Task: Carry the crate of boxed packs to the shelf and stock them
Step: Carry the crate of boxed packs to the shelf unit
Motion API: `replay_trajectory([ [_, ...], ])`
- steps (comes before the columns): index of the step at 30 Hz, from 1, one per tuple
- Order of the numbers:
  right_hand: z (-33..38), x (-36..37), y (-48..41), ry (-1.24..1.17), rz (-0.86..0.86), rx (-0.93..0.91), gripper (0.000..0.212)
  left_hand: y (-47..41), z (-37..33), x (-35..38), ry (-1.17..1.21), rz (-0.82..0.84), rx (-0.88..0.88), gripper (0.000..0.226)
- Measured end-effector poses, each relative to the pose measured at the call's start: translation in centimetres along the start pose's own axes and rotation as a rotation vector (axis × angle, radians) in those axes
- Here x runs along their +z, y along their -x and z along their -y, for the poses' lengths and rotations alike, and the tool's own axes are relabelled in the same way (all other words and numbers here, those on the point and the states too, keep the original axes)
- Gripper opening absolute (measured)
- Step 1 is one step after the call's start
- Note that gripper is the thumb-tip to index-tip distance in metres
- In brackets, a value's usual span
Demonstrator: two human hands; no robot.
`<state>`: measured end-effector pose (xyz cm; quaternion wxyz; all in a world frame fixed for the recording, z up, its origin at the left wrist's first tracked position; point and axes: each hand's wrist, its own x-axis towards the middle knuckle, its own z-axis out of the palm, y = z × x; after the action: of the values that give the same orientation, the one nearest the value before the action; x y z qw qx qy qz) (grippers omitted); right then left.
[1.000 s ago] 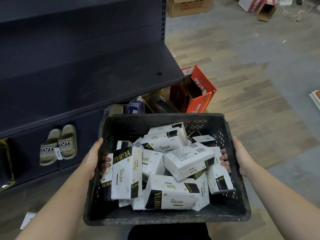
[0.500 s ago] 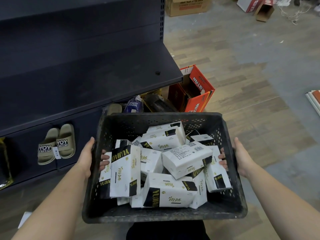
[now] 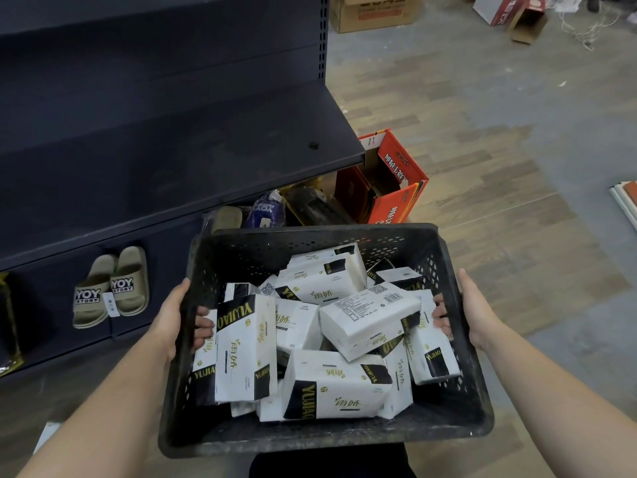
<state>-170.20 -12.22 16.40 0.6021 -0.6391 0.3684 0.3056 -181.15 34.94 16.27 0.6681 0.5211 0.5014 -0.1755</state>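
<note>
A black perforated plastic crate (image 3: 310, 438) is held out in front of me, full of several white and black boxed packs (image 3: 368, 319) lying jumbled. My left hand (image 3: 175, 315) grips the crate's left wall, with its fingertips curled through the handle slot to the inside. On the opposite wall my right hand (image 3: 472, 312) holds the same way, fingertips showing inside. The dark blue shelf (image 3: 193, 157) stands to the front left, its wide middle board bare, and the crate's far edge is just below that board's front lip.
A pair of beige slippers (image 3: 110, 288) hangs on the lower shelf front. Bagged goods and an open red carton (image 3: 396, 188) sit on the floor by the shelf's right end. Cardboard boxes (image 3: 375, 10) stand far back on the wood floor.
The crate and both hands have drifted slightly left and toward the shelf. Both hands keep the same hold.
</note>
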Motion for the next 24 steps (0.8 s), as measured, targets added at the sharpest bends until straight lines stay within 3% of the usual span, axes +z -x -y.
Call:
replay_trajectory([
  [15, 0.2, -0.5, -0.4, -0.002, -0.011, 0.026, 0.077, -0.4, 0.1, -0.1, 0.054, 0.034, -0.033, 0.064],
  [18, -0.3, -1.1, -0.5, -0.072, -0.079, 0.045, 0.081, -0.5, 0.1, -1.0, 0.009, -0.059, 0.005, 0.066],
  [22, -1.5, -3.3, -0.3, 0.059, -0.224, 0.013, 0.072, -0.2, 0.4, -2.5, -0.085, -0.191, 0.055, 0.076],
  [24, -2.0, -4.6, 0.1, 0.102, -0.212, 0.016, 0.071, 1.0, 0.5, -2.5, -0.112, -0.181, 0.056, 0.061],
])
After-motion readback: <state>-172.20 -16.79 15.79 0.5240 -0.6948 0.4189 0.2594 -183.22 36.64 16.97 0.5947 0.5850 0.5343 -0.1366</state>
